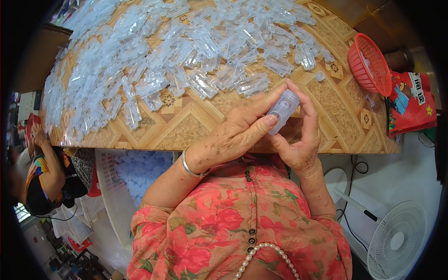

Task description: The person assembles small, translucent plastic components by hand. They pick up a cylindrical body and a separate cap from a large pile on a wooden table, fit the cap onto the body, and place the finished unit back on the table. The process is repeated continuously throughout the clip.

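Between my two hands, above the table's front edge, is a small clear plastic case, tilted, with a rounded top end. My left hand, with a bangle at its wrist, presses its thumb on the case's side. My right hand grips it from the other side, fingertips at the top and thumb at the lower end. Just beyond my hands, many similar clear plastic cases lie heaped across the table. A small round clear piece lies apart from the heap, to the right.
At the right edge of the table stand a red plastic basket and a red printed bag. Below the table, a white crate holds pale plastic pieces. A white fan is at lower right. Another person works at far left.
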{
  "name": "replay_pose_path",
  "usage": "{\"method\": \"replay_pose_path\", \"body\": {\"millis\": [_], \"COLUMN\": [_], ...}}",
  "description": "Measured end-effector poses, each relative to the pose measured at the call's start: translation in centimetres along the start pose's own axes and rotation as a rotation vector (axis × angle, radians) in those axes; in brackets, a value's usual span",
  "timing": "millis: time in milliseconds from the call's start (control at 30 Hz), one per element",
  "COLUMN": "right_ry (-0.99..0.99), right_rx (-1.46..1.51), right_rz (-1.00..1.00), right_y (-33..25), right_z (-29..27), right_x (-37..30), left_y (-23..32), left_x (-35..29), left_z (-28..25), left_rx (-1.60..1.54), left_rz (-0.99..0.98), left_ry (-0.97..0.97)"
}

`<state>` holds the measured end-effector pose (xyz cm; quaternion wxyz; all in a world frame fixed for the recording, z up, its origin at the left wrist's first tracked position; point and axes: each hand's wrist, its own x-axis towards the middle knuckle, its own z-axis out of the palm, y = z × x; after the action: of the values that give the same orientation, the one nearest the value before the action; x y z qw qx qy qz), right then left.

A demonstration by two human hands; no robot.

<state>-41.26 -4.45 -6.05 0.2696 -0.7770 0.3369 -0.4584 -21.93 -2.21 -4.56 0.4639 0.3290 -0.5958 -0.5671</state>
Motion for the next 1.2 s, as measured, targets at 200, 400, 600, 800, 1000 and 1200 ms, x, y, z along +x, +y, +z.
{"method": "replay_pose_path", "body": {"millis": [200, 400, 600, 800, 1000, 1200], "right_ry": [0.09, 0.023, -0.15, -0.031, 0.078, -0.025], "right_rx": [0.122, -0.108, -0.189, -0.121, -0.117, -0.205], "right_rz": [0.112, 0.151, 0.103, 0.203, 0.12, 0.059], "right_y": [0.4, -0.3, 0.7, 0.2, -0.1, -0.1], "right_z": [1.3, 0.5, -1.8, -1.1, 0.6, -1.0], "right_x": [-1.0, -0.6, -0.6, -0.7, -0.3, 0.3], "left_y": [-0.2, 0.2, -1.8, -1.5, -1.3, -1.5], "left_x": [0.0, 0.2, -0.2, 0.1, 0.7, 0.3], "left_z": [0.5, 0.5, 0.5, 0.8, 2.0, 1.4], "left_rx": [0.245, 0.44, 0.472, 0.226, 0.124, 0.22], "left_rz": [0.088, 0.036, 0.115, -0.019, 0.042, 0.056], "left_ry": [-0.022, -0.022, 0.086, 0.205, 0.253, 0.323]}}
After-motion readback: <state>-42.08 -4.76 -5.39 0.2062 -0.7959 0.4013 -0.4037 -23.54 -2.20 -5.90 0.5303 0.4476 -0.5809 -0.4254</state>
